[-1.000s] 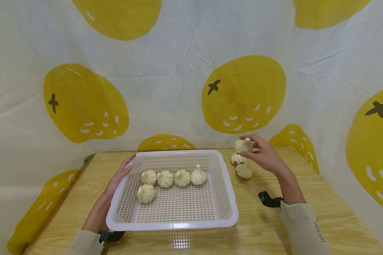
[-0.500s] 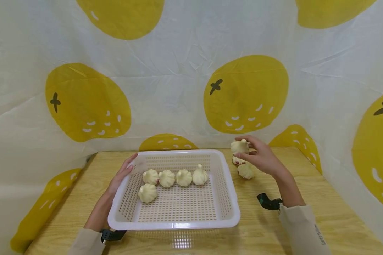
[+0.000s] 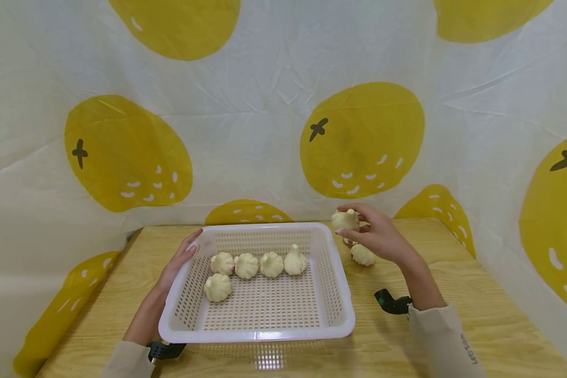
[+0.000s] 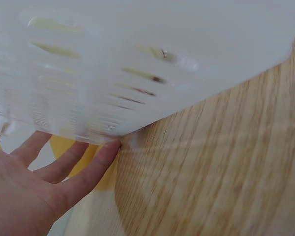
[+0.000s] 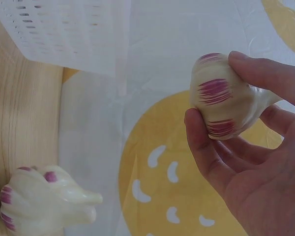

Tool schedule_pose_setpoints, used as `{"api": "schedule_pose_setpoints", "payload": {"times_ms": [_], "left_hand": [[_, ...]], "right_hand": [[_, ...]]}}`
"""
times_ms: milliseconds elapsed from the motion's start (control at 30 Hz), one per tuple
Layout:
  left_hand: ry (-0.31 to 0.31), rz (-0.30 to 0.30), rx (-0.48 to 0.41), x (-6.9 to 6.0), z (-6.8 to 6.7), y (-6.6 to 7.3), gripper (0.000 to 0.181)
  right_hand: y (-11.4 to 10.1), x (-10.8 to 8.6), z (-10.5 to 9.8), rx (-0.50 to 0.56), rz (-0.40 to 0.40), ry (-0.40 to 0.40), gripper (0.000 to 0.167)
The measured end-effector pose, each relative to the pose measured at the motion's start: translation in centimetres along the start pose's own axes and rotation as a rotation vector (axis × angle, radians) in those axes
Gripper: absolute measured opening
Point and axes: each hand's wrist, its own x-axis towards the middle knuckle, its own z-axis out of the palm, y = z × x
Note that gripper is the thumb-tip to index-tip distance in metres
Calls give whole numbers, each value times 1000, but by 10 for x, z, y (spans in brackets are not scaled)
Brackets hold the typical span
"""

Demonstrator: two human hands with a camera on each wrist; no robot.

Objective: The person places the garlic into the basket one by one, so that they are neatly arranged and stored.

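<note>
Raised above the table near the basket's far right corner, my right hand pinches a garlic bulb between thumb and fingers. Purple streaks mark this bulb's base in the right wrist view. A white perforated plastic basket stands in front of me, holding several garlic bulbs, most in a row toward its back. Along the basket's left side lies my left hand; its extended fingers touch the wall in the left wrist view. Right of the basket, another garlic bulb lies on the table, with one more mostly hidden behind my right hand.
The wooden table runs back to a white curtain printed with large yellow fruit. Dark wrist mounts sit on both wrists.
My right hand has moved left toward the basket with the garlic bulb, away from the bulbs on the table. The left hand and the basket have stayed in place.
</note>
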Motion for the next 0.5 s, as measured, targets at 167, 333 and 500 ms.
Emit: {"api": "schedule_pose_setpoints", "payload": {"times_ms": [167,333,500], "left_hand": [[-14,2,-8,2,0,1,53],[-17,-2,-12,3,0,1,53],[7,-34,-6,0,0,1,54]], "right_hand": [[-5,-2,4,-67,-37,4,48],[-9,0,10,-78,-62,-15,49],[-15,4,16,-72,-77,-47,52]]}}
